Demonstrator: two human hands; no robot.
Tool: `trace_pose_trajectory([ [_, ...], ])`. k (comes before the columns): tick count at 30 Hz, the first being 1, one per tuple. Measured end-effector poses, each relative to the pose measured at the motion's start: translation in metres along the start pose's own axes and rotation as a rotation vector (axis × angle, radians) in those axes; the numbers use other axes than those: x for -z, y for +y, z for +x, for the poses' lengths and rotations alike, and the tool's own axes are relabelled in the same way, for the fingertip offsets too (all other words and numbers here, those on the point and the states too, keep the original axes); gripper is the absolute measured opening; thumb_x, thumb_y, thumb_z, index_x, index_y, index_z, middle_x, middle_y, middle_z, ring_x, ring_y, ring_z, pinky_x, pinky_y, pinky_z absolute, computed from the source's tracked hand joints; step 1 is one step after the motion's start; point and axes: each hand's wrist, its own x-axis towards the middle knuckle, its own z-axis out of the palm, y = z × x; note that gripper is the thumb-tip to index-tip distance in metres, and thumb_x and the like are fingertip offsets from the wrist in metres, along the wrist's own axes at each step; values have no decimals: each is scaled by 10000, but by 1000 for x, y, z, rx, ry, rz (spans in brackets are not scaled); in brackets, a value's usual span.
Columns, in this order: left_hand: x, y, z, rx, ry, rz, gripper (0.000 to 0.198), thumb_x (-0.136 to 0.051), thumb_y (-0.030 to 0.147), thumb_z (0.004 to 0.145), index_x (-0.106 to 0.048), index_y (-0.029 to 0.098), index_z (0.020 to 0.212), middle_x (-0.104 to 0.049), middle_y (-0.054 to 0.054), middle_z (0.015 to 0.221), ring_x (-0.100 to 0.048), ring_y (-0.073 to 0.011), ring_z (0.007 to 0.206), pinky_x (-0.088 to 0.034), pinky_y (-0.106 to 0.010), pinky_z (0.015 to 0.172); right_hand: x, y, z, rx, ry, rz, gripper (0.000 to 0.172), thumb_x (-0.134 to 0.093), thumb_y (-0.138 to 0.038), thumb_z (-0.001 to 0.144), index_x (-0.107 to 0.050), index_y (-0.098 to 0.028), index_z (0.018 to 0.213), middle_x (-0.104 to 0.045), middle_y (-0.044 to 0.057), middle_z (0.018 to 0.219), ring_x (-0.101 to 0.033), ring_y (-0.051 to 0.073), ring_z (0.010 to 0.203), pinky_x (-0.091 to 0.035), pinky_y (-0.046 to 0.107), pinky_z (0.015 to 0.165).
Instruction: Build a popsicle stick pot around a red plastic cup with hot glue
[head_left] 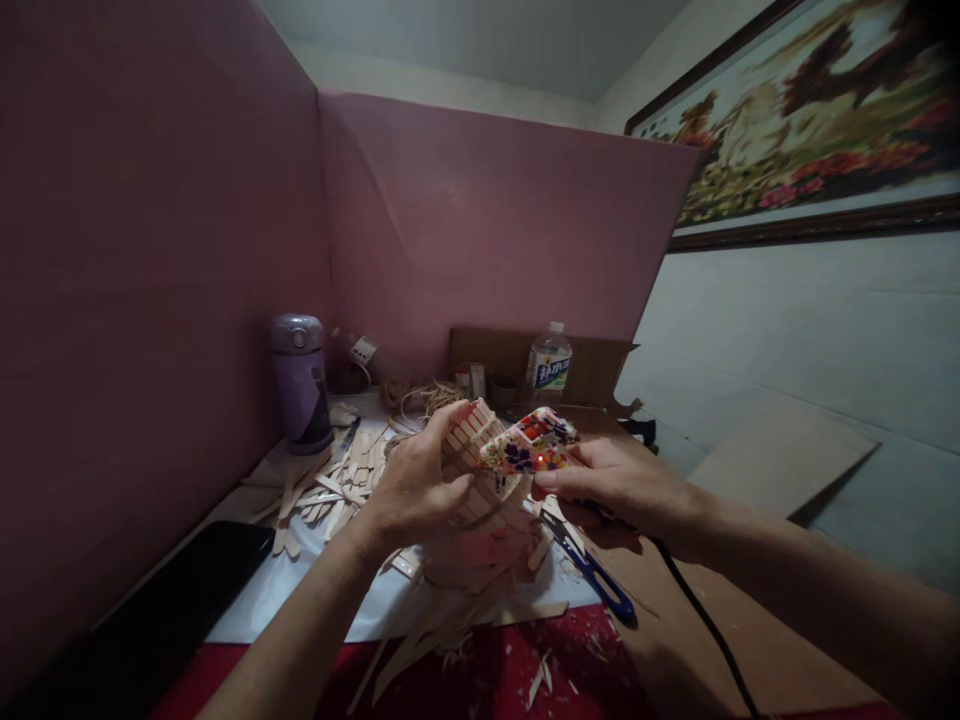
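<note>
My left hand (427, 475) is closed around a slatted piece of joined craft sticks (471, 436), raised over the table and tilted. My right hand (611, 474) grips a flower-patterned glue gun (521, 448) with a small red light glowing on its side. The gun's front end reaches over the slatted piece; whether its nozzle touches the wood is hidden. Below my right hand, a pair of scissors with blue handles (600, 580) lies on the table. Loose craft sticks (364, 460) are heaped left of my left hand.
A purple flask (300, 385) stands at the back left, a labelled plastic bottle (550, 362) at the back. Twine (435, 398) lies behind the sticks. A dark flat object (217, 560) is at the left edge. A black cord (705, 620) crosses the cardboard (772, 640) at right.
</note>
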Motion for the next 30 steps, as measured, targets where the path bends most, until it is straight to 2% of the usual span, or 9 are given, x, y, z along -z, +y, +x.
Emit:
trace_pose_trajectory([
  [11,0,2,0,29,24,-12,702,-582,138,673,-412,234,1348,-610,-102,1177,-612,-273,1046,-522,-438,902,0,1,0,23,-8,32,367,-586,-527,816,-607,-169,893,-447,-64,490,-300,57,368,-171,230,363],
  [24,0,1,0,17,26,-3,691,-580,136,683,-416,240,1346,-622,-96,1176,-609,-268,1056,-514,-443,921,-4,-1,-3,15,12,46,382,-584,-542,806,-596,-168,886,-456,-60,490,-322,63,368,-178,223,358],
  [30,0,1,0,29,36,8,705,-603,138,675,-415,244,1347,-622,-88,1181,-596,-284,1087,-502,-455,939,-5,-1,-5,46,0,61,364,-575,-532,819,-553,-173,765,-437,-61,478,-315,55,362,-179,226,363],
])
